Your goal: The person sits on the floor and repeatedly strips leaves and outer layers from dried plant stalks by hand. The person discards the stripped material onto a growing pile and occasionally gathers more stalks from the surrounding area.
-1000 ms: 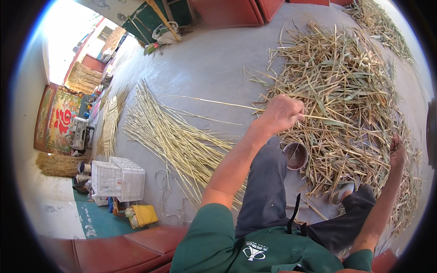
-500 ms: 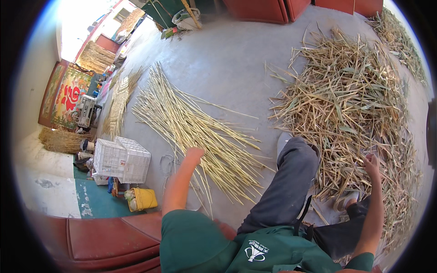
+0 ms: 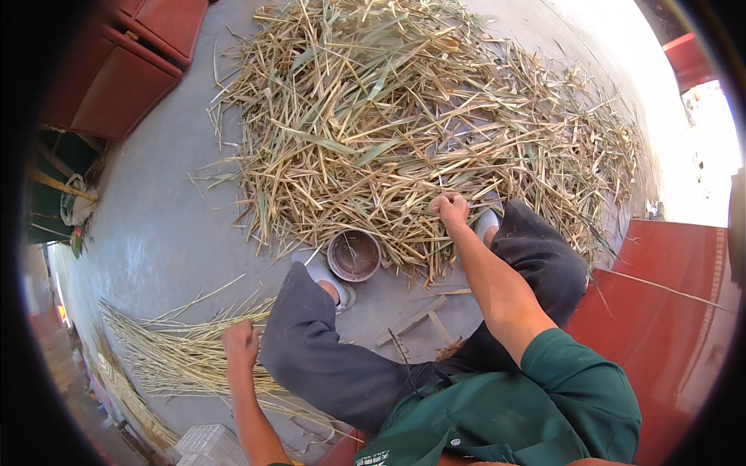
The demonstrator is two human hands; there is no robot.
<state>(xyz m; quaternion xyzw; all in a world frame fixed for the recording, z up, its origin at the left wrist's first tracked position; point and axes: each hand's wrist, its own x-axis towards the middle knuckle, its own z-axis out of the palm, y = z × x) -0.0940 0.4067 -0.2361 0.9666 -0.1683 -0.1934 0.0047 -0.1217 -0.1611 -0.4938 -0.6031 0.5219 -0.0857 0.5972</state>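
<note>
My left hand (image 3: 241,342) is closed in a loose fist at the right part of a spread of long, pale peeled stalks (image 3: 167,353), beside my left knee. Whether a stalk is inside its fingers is hidden. My right hand (image 3: 451,210) is ahead of my right knee, fingertips pinched together, above the near part of a big heap of dry husks and leaves (image 3: 365,132). A tiny pale tip shows at those fingers, too small to name. A round bowl (image 3: 354,255) with a brownish inside stands by my left foot, against the heap.
A small wooden frame (image 3: 412,320) lies on the floor between my legs. Red padded seats (image 3: 116,74) are at the far left, and a red surface (image 3: 653,303) is on my right. A white plastic crate (image 3: 210,445) stands at the lower left.
My view has swung to the right, bringing the husk heap to the middle and the bowl into sight. My left hand remains by the stalks, and my right hand stays over the heap, fingers pinched.
</note>
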